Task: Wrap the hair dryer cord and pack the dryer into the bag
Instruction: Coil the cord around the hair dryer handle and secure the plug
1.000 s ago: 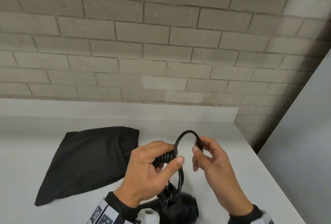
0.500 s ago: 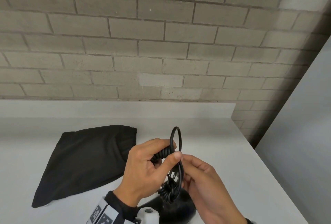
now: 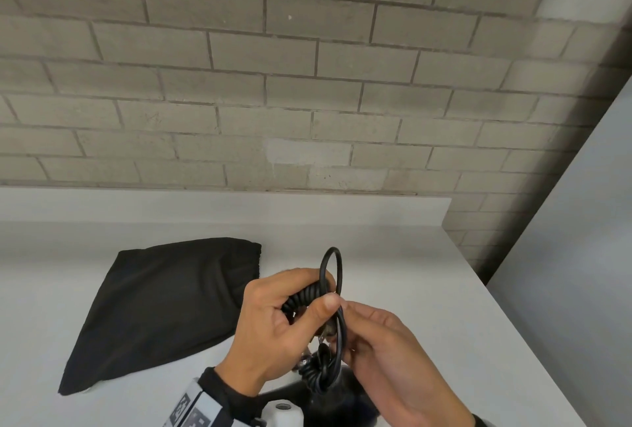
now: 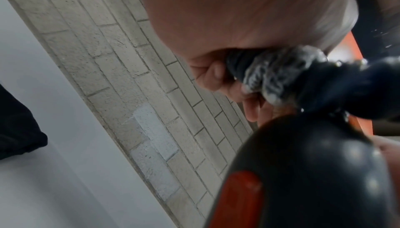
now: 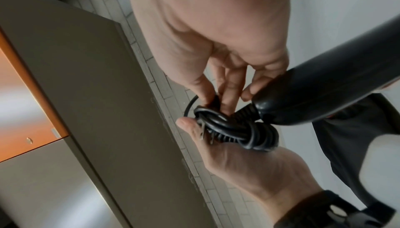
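Beyond both hands rises the grey brick wall (image 3: 307, 84), and under them runs the white countertop (image 3: 427, 290), meeting that wall at a low white upstand. Left of the left hand, flat on the counter and well apart from the action, lies the black drawstring bag (image 3: 160, 307), its gathered mouth turned toward the hands. Right below the hands sits the black hair dryer (image 3: 342, 402), mostly hidden under the wrists; the left wrist view shows its rounded dark body with an orange-red switch (image 4: 240, 197). Now the hands, close together, fingertips nearly meeting. The left hand (image 3: 284, 327) curls round the coiled stretch of the black cord (image 3: 330, 293), thumb pressed across the front, a loop of cord standing up past its knuckles. The right hand (image 3: 383, 348) comes in from the right side, fingers pinching the plug (image 5: 207, 132) end against the wound bundle; the right wrist view shows the two metal prongs poking out between thumb and fingers, with the cord bunched in a knot just at the butt of the dryer handle (image 5: 324, 86).
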{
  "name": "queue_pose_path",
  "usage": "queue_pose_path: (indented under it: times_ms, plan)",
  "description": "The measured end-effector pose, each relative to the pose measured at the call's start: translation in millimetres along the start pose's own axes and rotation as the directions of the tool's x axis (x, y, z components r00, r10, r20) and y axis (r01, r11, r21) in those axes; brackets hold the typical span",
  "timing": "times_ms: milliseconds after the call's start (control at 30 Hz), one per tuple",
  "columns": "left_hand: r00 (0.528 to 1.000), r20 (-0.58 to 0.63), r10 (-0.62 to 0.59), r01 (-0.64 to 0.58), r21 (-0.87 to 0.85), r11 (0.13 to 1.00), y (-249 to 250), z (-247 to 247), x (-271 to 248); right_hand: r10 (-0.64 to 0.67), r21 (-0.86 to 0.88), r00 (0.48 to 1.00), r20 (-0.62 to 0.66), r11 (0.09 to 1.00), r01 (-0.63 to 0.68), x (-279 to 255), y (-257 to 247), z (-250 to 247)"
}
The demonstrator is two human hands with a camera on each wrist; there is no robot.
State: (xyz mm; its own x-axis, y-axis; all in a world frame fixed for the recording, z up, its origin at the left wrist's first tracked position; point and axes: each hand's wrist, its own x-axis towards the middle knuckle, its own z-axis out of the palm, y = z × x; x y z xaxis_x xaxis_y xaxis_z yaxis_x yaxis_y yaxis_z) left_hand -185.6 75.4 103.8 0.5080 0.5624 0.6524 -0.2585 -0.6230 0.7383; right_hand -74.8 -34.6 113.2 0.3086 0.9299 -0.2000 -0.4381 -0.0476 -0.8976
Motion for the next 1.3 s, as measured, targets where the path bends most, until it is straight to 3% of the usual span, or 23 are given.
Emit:
queue_pose_path:
  times_ms: [267,367,400,433,467,500,567,600,667,800,933,1000,1067,1167,1300]
  plan:
    - [0.992,0.048,-0.119,0.124,-0.106,0.987,-2,1,-2,0.031,-0.280,0.995,0.098,0.960,-0.002,-4,-4,-9]
    - [0.989,0.043,-0.143,0.147,-0.103,0.984,-2,2,-2,-0.092,-0.387,0.991,0.097,0.914,0.122,-3,2,-8]
    - [0.988,0.024,-0.151,0.152,-0.086,0.985,-2,2,-3,-0.211,-0.468,0.976,0.045,0.859,0.208,-2,7,-9]
    - [0.987,0.004,-0.158,0.158,-0.070,0.985,-2,2,-3,-0.368,-0.539,0.928,-0.054,0.793,0.283,-4,10,-10]
    - [0.986,-0.012,-0.168,0.167,-0.059,0.984,-3,2,-3,-0.529,-0.588,0.839,-0.125,0.721,0.367,-8,11,-8]
    - [0.984,-0.023,-0.176,0.175,-0.054,0.983,-3,2,-3,-0.658,-0.615,0.745,-0.109,0.633,0.470,-13,10,-6]
    - [0.984,-0.032,-0.175,0.174,-0.045,0.984,-2,2,-2,-0.776,-0.687,0.617,0.133,0.377,0.621,-23,9,-1]
    - [0.986,-0.026,-0.165,0.164,-0.034,0.986,-2,2,-1,-0.759,-0.734,0.597,0.259,0.247,0.633,-24,10,0]
    - [0.988,-0.011,-0.152,0.152,-0.018,0.988,-2,3,-1,-0.711,-0.796,0.591,0.381,0.073,0.601,-20,12,-1]
    - [0.987,0.007,-0.159,0.159,0.013,0.987,-2,0,-1,-0.741,-0.798,0.533,0.408,-0.005,0.603,-17,10,-5]
    - [0.987,0.030,-0.159,0.158,0.025,0.987,-2,0,-2,-0.821,-0.783,0.477,0.315,0.059,0.619,-29,10,4]
    - [0.985,0.011,-0.173,0.173,0.023,0.985,-5,-1,-1,-0.840,-0.771,0.477,0.259,0.117,0.626,-36,9,11]
    - [0.981,-0.018,-0.194,0.195,0.015,0.981,-6,-2,0,-0.836,-0.725,0.520,0.178,0.245,0.643,-43,5,19]
    - [0.977,-0.029,-0.212,0.212,-0.016,0.977,-4,-1,0,-0.789,-0.506,0.614,0.004,0.528,0.682,-47,-5,26]
    - [0.972,0.011,-0.233,0.233,-0.091,0.968,2,1,3,-0.667,-0.164,0.734,-0.127,0.744,0.648,-40,-21,19]
